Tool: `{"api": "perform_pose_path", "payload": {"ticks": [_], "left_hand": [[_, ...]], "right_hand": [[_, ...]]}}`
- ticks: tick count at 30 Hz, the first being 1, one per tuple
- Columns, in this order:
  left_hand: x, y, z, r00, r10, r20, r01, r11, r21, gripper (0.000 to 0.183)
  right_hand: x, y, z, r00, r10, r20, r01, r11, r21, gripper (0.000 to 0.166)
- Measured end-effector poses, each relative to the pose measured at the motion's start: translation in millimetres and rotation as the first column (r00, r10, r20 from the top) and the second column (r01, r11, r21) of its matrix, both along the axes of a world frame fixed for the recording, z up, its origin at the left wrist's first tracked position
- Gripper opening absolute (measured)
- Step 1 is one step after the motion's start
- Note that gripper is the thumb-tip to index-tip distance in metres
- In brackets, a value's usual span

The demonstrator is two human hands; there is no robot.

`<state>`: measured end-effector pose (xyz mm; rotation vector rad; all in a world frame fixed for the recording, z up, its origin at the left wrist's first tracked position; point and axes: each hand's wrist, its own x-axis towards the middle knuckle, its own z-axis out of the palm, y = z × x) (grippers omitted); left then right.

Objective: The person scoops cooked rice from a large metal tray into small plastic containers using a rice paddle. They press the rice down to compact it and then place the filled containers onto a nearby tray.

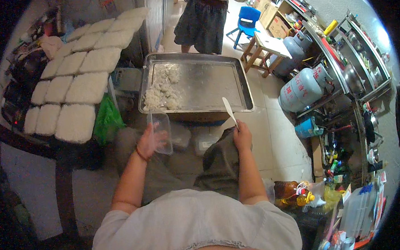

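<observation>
My left hand (152, 140) holds a clear plastic container (167, 134), tilted on its side, near the front left corner of a metal tray (216, 110). Clumps of white, sticky-looking grain, probably cooked rice (163, 89), lie along the tray's left side. Above my right knee, my right hand (243, 136) is closed around the handle of a white flat paddle (229, 108), its blade pointing up toward the tray. On the left, rows of white grainy rectangular blocks (88, 88) sit side by side on a raised surface.
Past the tray stands another person (200, 24) in a dark skirt. A blue chair (248, 20), wooden stool (266, 43) and gas cylinder (300, 88) stand to the right, beside crowded metal shelves (369, 87). A green plastic bag (107, 120) hangs below the blocks.
</observation>
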<state>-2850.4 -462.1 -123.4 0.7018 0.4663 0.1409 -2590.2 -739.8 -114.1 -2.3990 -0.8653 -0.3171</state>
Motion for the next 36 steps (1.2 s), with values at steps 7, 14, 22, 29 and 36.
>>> {"api": "perform_pose_path", "payload": {"ticks": [7,14,22,29,36], "left_hand": [[-1,0,-5,0.994,0.047,0.101,-0.042,0.998,-0.053,0.064],[-4,0,-2,0.974,-0.102,0.201,0.109,0.994,-0.027,0.061],[-4,-6,0,0.927,-0.302,0.223,0.293,0.953,0.074,0.067],[12,14,19,0.945,-0.215,0.245,0.182,0.972,0.150,0.073],[52,49,57,0.976,0.073,0.206,-0.138,0.937,0.321,0.071]], "right_hand": [[1,0,-5,1.000,0.013,-0.004,-0.013,0.999,0.039,0.026],[-2,2,-1,0.997,-0.046,-0.060,0.046,0.999,0.001,0.023],[1,1,-6,0.999,0.036,0.017,-0.036,0.999,0.018,0.026],[5,16,5,0.983,0.080,-0.166,-0.082,0.997,0.000,0.027],[70,68,2,0.994,-0.010,-0.105,-0.001,0.994,-0.109,0.025]]}}
